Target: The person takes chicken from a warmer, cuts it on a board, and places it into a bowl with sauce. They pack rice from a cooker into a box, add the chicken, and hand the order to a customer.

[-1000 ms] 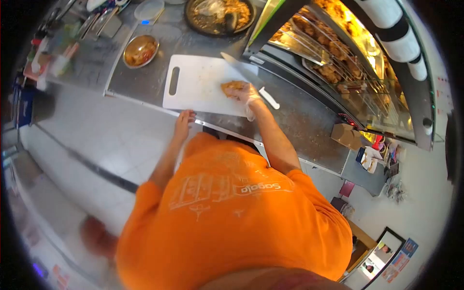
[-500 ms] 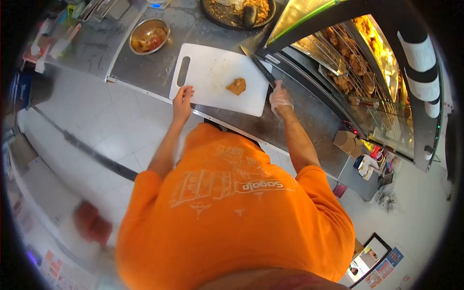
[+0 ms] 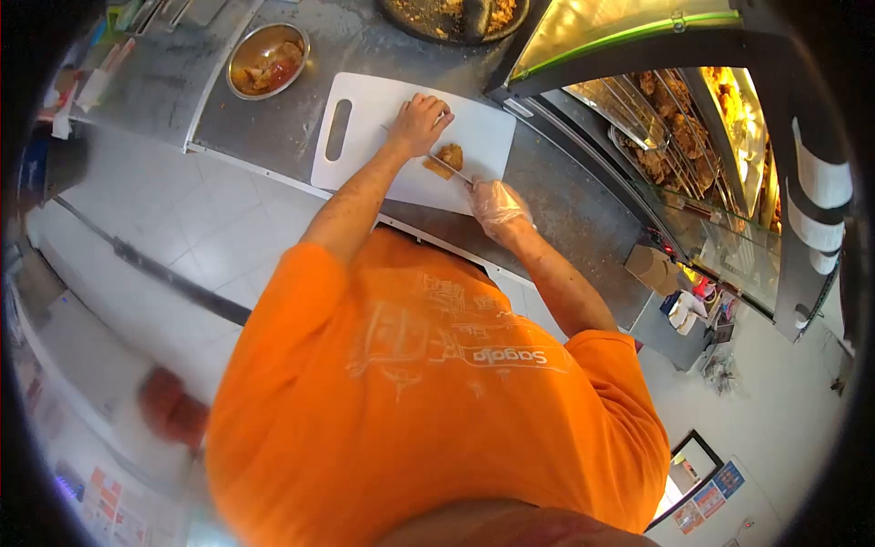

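A white cutting board [image 3: 369,114] with a handle slot lies on the grey counter. On it sits a brown piece of fried food, apparently chicken [image 3: 450,155], with the blade of a knife [image 3: 450,170] lying across it. My right hand [image 3: 499,208], in a clear plastic glove, is closed round the knife's handle at the board's near edge. Bare, my left hand [image 3: 419,125] bears down over the blade toward its tip, fingers bent together over it. That hand hides part of the blade. Some of the food shows on both sides of the knife.
A metal bowl [image 3: 268,62] with food pieces stands left of the board. Behind is a round dark dish [image 3: 428,23] with shredded food. To the right, a lit glass display case [image 3: 674,137] holds browned food. A cardboard box [image 3: 653,266] sits by its base.
My left hand has gone from the board's near edge up onto the knife blade. My right hand has brought the knife left and down across the food.
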Motion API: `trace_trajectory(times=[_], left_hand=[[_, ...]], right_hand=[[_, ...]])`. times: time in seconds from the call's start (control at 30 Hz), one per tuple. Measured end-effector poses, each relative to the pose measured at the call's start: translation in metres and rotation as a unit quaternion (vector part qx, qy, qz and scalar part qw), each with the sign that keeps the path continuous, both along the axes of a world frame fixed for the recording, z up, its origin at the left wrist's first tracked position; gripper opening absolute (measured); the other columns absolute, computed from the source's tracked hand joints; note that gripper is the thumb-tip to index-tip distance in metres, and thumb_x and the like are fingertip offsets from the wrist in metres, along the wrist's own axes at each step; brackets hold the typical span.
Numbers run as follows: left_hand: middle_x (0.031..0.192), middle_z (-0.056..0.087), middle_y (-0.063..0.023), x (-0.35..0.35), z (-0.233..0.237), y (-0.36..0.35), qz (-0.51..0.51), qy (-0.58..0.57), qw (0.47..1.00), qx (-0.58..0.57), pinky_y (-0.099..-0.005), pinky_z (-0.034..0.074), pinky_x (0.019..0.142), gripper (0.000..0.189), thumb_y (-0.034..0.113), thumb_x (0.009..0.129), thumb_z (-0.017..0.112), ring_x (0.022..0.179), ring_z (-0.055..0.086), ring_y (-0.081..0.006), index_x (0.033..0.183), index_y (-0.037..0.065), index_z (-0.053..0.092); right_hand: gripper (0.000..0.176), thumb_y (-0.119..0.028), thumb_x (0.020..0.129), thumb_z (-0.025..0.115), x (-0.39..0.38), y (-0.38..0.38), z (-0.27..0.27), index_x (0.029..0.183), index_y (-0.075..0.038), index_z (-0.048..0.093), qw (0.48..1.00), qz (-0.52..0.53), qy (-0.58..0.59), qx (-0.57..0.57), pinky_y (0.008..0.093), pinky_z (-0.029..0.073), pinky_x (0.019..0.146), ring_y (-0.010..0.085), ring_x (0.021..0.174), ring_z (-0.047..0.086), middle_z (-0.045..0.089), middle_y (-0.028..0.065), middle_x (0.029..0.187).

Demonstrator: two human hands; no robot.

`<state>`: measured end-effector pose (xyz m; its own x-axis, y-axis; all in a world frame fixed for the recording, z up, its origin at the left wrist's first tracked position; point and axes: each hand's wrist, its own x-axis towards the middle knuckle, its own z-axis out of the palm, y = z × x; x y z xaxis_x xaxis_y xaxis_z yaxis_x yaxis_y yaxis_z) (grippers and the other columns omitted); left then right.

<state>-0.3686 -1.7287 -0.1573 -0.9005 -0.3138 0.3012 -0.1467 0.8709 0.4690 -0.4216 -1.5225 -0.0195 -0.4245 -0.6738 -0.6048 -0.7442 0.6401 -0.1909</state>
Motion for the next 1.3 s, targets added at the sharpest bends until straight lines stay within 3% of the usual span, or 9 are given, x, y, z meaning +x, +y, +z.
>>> trace_trajectory(times=[0.1,0.2,0.47,0.6,0.67,0.77,0.87,1.2,1.3], left_hand=[[0.099,0.061,-0.0028,0.000,0.032,0.001,0.022,-0.161,0.985,-0.053,-0.0398,0.039,0.088,0.027,0.035,0.092,0.052,0.103,0.051,-0.0230,0.095,0.011,0.063],[0.098,0.061,-0.0009,0.006,0.029,-0.016,0.047,-0.032,0.998,0.010,-0.0407,0.036,0.089,0.030,0.038,0.093,0.049,0.102,0.051,-0.0232,0.095,0.012,0.063],[0.091,0.060,-0.0080,-0.047,0.010,-0.004,0.012,-0.029,0.997,0.072,-0.0416,0.039,0.085,0.029,0.033,0.095,0.047,0.097,0.052,-0.0283,0.089,0.008,0.060],[0.091,0.060,-0.0095,-0.044,0.019,-0.006,0.003,-0.150,0.979,0.138,-0.0426,0.040,0.087,0.032,0.034,0.096,0.045,0.097,0.053,-0.0297,0.089,0.007,0.061],[0.091,0.061,-0.0101,-0.043,0.042,-0.008,-0.001,-0.189,0.982,0.017,-0.0419,0.042,0.086,0.032,0.034,0.096,0.045,0.096,0.053,-0.0300,0.090,0.006,0.061],[0.090,0.061,-0.0100,-0.041,0.019,-0.026,-0.030,-0.055,0.995,0.072,-0.0423,0.042,0.083,0.029,0.031,0.095,0.049,0.094,0.054,-0.0298,0.091,0.006,0.062],[0.086,0.061,-0.0089,-0.019,0.049,-0.034,0.027,0.113,0.990,0.084,-0.0418,0.040,0.080,0.018,0.022,0.090,0.056,0.089,0.054,-0.0290,0.089,0.006,0.062],[0.083,0.058,-0.0106,0.177,0.063,0.033,0.252,0.124,0.945,0.167,-0.0374,0.040,0.076,0.013,0.013,0.091,0.056,0.082,0.052,-0.0281,0.085,0.001,0.058],[0.082,0.059,-0.0098,0.217,0.052,0.050,0.281,0.111,0.938,0.167,-0.0356,0.040,0.075,0.014,0.013,0.092,0.055,0.082,0.052,-0.0262,0.086,0.001,0.059]], right_hand=[[0.037,-0.034,0.098,0.040,0.001,0.004,-0.041,0.098,-0.005,0.061,0.999,-0.008,0.009,-0.034,0.0480,0.050,0.073,0.0398,0.085,0.064,0.066,0.0224,0.091],[0.030,-0.021,0.093,0.039,0.005,-0.003,-0.038,0.108,-0.010,0.063,0.997,-0.057,-0.047,0.015,0.0456,0.052,0.077,0.0389,0.091,0.063,0.065,0.0202,0.100],[0.028,-0.025,0.094,0.043,-0.018,-0.008,0.026,0.099,-0.006,0.062,0.999,-0.036,-0.019,0.000,0.0462,0.052,0.070,0.0398,0.084,0.064,0.066,0.0206,0.088],[0.034,-0.033,0.098,0.039,-0.009,0.020,-0.070,0.108,-0.006,0.057,0.997,-0.053,-0.010,-0.057,0.0477,0.051,0.072,0.0392,0.087,0.064,0.066,0.0214,0.090],[0.038,-0.037,0.098,0.039,0.001,0.000,-0.051,0.108,-0.006,0.058,0.996,-0.064,0.011,-0.060,0.0502,0.049,0.077,0.0401,0.087,0.063,0.066,0.0223,0.091],[0.038,-0.037,0.097,0.040,-0.012,0.027,-0.151,0.107,-0.007,0.060,0.989,-0.106,0.026,-0.099,0.0498,0.050,0.079,0.0403,0.089,0.063,0.066,0.0222,0.092],[0.037,-0.036,0.096,0.042,-0.029,-0.007,-0.002,0.102,-0.005,0.061,0.997,-0.038,0.008,-0.064,0.0491,0.050,0.079,0.0399,0.089,0.064,0.066,0.0228,0.092],[0.035,-0.036,0.094,0.047,-0.051,-0.002,-0.031,0.110,-0.006,0.054,0.984,-0.120,0.090,-0.098,0.0506,0.050,0.078,0.0404,0.091,0.062,0.065,0.0231,0.096],[0.038,-0.034,0.092,0.049,-0.030,-0.015,-0.027,0.116,-0.005,0.051,0.959,0.010,0.240,-0.150,0.0499,0.051,0.076,0.0376,0.097,0.060,0.061,0.0223,0.103]])
